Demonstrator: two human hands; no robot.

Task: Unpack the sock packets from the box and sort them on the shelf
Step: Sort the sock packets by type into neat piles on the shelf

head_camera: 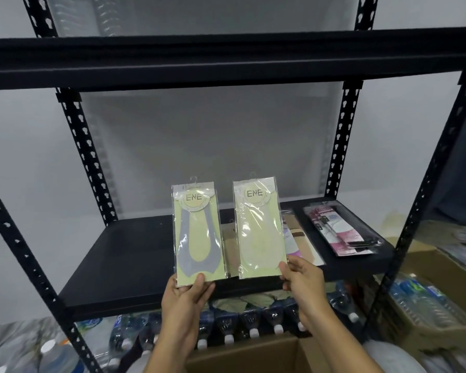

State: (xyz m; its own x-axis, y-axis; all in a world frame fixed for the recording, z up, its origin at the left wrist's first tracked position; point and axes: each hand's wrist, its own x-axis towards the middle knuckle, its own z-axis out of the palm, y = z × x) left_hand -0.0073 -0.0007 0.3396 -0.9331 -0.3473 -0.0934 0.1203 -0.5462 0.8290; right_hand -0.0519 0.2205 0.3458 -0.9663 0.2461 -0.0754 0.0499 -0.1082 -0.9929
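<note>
Left hand (184, 293) pinches grey sock packet (198, 234) at its bottom edge; right hand (301, 278) pinches pale sock packet (257, 228). Both grips closed, packets upright before shelf (124, 254).

The left hand (186, 292) and the right hand (301, 278) are bare. The left forearm (170, 343) and the right forearm (342, 337) are bare too, all the way down to the bottom edge. The fingers (293, 265) look slim and plain.

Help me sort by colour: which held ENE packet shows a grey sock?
The left packet, in the left hand: its sock is grey. The right packet, in the right hand, looks pale throughout.
</note>
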